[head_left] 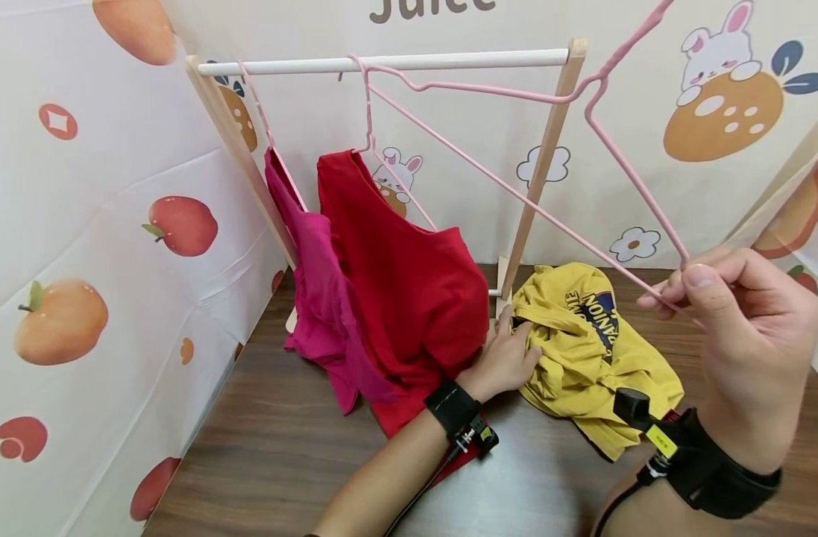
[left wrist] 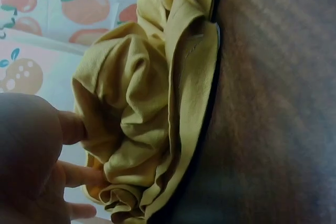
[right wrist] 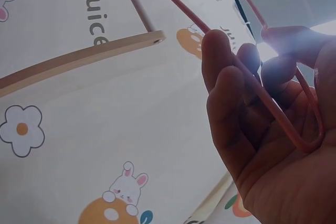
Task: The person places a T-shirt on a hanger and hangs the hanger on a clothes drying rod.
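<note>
My right hand (head_left: 751, 321) grips a pink wire hanger (head_left: 496, 179) by one lower corner, raised at the right of the head view. In the right wrist view, the bent end of the hanger (right wrist: 278, 111) runs between thumb and fingers. My left hand (head_left: 505, 356) reaches to a crumpled yellow T-shirt (head_left: 583, 350) on the table. Its fingers lie fairly straight against the shirt's left edge; in the left wrist view, the fingertips partly disappear at the yellow cloth (left wrist: 136, 87). A red garment (head_left: 402, 276) hangs beside that hand.
A clothes rack with a white rail (head_left: 395, 62) and wooden posts (head_left: 543, 164) stands at the back. A magenta garment (head_left: 315, 283) hangs leftmost on another pink hanger (head_left: 257, 104). The red garment's hem touches the brown wooden table (head_left: 247, 462). Fruit-printed sheets (head_left: 113, 179) surround it.
</note>
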The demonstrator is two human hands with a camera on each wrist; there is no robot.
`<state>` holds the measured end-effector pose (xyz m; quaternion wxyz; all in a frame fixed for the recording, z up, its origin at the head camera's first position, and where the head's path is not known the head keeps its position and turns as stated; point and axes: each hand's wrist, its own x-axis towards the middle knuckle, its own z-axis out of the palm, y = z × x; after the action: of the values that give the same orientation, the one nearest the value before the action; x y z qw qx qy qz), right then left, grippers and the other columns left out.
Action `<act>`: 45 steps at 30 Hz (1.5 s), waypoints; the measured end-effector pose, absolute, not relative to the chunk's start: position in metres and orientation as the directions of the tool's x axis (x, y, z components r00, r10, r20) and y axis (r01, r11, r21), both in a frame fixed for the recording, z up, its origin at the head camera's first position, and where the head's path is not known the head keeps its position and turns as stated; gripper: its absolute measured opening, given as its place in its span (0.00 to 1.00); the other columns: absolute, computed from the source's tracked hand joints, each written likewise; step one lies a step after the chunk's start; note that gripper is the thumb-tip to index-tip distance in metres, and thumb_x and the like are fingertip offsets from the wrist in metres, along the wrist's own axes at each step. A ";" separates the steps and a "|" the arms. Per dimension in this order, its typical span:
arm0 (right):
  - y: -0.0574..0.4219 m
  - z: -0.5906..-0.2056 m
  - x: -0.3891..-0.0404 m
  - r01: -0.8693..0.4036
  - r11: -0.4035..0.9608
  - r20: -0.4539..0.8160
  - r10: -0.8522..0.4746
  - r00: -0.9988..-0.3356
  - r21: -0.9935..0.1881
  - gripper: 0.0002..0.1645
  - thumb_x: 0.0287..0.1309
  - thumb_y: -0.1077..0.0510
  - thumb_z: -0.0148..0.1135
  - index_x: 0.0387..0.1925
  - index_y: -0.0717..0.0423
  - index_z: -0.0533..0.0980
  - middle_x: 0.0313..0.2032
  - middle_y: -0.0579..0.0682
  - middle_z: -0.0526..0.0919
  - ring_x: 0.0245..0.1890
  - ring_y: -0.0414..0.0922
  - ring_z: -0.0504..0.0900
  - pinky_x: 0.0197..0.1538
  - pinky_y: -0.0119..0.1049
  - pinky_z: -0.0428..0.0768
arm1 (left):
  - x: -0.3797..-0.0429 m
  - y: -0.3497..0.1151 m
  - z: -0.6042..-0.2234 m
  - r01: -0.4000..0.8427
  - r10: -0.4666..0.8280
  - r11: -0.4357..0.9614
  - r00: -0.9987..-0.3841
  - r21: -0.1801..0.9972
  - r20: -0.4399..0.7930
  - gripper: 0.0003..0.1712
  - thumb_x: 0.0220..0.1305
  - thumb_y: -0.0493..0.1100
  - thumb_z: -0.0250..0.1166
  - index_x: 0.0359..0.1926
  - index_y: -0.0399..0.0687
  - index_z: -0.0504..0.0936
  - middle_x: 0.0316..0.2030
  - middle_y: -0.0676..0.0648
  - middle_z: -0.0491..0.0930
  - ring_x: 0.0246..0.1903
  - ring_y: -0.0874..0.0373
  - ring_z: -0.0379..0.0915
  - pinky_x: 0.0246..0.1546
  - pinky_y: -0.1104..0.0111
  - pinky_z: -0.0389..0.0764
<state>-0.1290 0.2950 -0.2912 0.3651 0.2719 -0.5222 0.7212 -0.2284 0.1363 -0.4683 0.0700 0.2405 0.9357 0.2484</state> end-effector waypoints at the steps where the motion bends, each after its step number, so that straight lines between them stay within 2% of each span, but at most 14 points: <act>1: 0.294 -0.291 -0.129 -0.811 -0.190 0.773 0.244 -0.585 -0.554 0.10 0.60 0.80 0.53 0.23 0.85 0.71 0.24 0.61 0.82 0.24 0.49 0.87 0.35 0.32 0.87 | -0.230 0.137 -0.469 0.404 0.483 0.757 -0.876 0.514 -0.022 0.30 0.78 0.56 0.50 0.76 0.54 0.66 0.82 0.43 0.44 0.78 0.35 0.48 0.78 0.48 0.52; 4: 0.294 -0.291 -0.130 -0.805 -0.185 0.763 0.257 -0.593 -0.564 0.10 0.60 0.80 0.54 0.23 0.85 0.71 0.23 0.61 0.82 0.24 0.49 0.87 0.34 0.32 0.87 | -0.236 0.138 -0.470 0.375 0.480 0.738 -0.876 0.560 -0.046 0.34 0.78 0.59 0.48 0.78 0.54 0.62 0.82 0.45 0.44 0.79 0.35 0.45 0.77 0.48 0.54; 11: 0.293 -0.289 -0.129 -0.808 -0.145 0.768 0.253 -0.588 -0.571 0.10 0.61 0.80 0.54 0.24 0.85 0.72 0.24 0.59 0.83 0.24 0.47 0.87 0.33 0.30 0.86 | -0.248 0.138 -0.469 0.368 0.501 0.681 -0.865 0.633 -0.036 0.43 0.77 0.64 0.47 0.82 0.48 0.48 0.83 0.46 0.41 0.81 0.39 0.40 0.80 0.53 0.50; 17: 0.288 -0.285 -0.128 -0.813 -0.161 0.775 0.244 -0.583 -0.560 0.10 0.62 0.80 0.54 0.24 0.84 0.72 0.24 0.58 0.84 0.24 0.46 0.88 0.35 0.29 0.86 | -0.252 0.139 -0.475 0.295 0.475 0.666 -0.876 0.686 -0.084 0.44 0.76 0.67 0.45 0.81 0.48 0.52 0.83 0.50 0.41 0.81 0.41 0.38 0.80 0.52 0.50; 20: 0.286 -0.284 -0.128 -0.814 -0.147 0.776 0.248 -0.580 -0.562 0.11 0.62 0.80 0.53 0.23 0.83 0.72 0.24 0.57 0.83 0.24 0.45 0.88 0.34 0.29 0.86 | -0.253 0.140 -0.478 0.306 0.480 0.642 -0.875 0.703 -0.057 0.44 0.77 0.66 0.45 0.81 0.47 0.52 0.83 0.48 0.43 0.81 0.44 0.41 0.79 0.54 0.52; 25: 0.288 -0.286 -0.127 -0.813 -0.136 0.775 0.247 -0.582 -0.567 0.11 0.62 0.80 0.52 0.23 0.83 0.72 0.24 0.57 0.83 0.24 0.45 0.88 0.35 0.29 0.86 | -0.250 0.138 -0.478 0.432 0.510 0.565 -0.853 0.703 0.114 0.39 0.77 0.60 0.48 0.80 0.47 0.57 0.81 0.46 0.50 0.80 0.43 0.45 0.78 0.49 0.53; 30: 0.293 -0.290 -0.130 -0.817 -0.197 0.774 0.262 -0.577 -0.542 0.10 0.60 0.80 0.54 0.23 0.85 0.71 0.23 0.61 0.82 0.23 0.49 0.87 0.33 0.32 0.87 | -0.240 0.135 -0.457 0.548 0.518 0.451 -0.803 0.704 0.294 0.36 0.73 0.52 0.52 0.79 0.49 0.60 0.80 0.50 0.55 0.79 0.49 0.48 0.77 0.46 0.53; 32: 0.295 -0.291 -0.130 -0.819 -0.211 0.772 0.274 -0.574 -0.534 0.10 0.59 0.80 0.55 0.22 0.85 0.71 0.23 0.62 0.82 0.23 0.51 0.87 0.32 0.33 0.87 | -0.236 0.134 -0.444 0.599 0.514 0.393 -0.772 0.698 0.373 0.35 0.71 0.48 0.54 0.77 0.48 0.62 0.79 0.50 0.57 0.78 0.52 0.51 0.77 0.50 0.55; 39: 0.298 -0.292 -0.128 -0.817 -0.199 0.774 0.264 -0.576 -0.541 0.10 0.59 0.80 0.55 0.23 0.85 0.70 0.23 0.62 0.81 0.23 0.51 0.87 0.34 0.34 0.87 | -0.223 0.120 -0.404 0.772 0.433 0.170 -0.617 0.613 0.657 0.29 0.69 0.34 0.58 0.70 0.36 0.69 0.72 0.40 0.66 0.73 0.52 0.63 0.74 0.67 0.64; 45: 0.295 -0.290 -0.123 -0.804 -0.312 0.766 0.268 -0.585 -0.505 0.08 0.58 0.82 0.55 0.23 0.85 0.70 0.24 0.64 0.80 0.23 0.54 0.86 0.35 0.38 0.88 | -0.221 0.105 -0.389 0.859 0.265 0.141 -0.512 0.492 0.817 0.20 0.70 0.30 0.55 0.61 0.32 0.77 0.62 0.38 0.76 0.63 0.52 0.76 0.65 0.68 0.75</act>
<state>-0.1234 0.2946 -0.2899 0.3539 0.2869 -0.4677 0.7574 -0.2211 0.1055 -0.3888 -0.2871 0.4023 0.6986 0.5174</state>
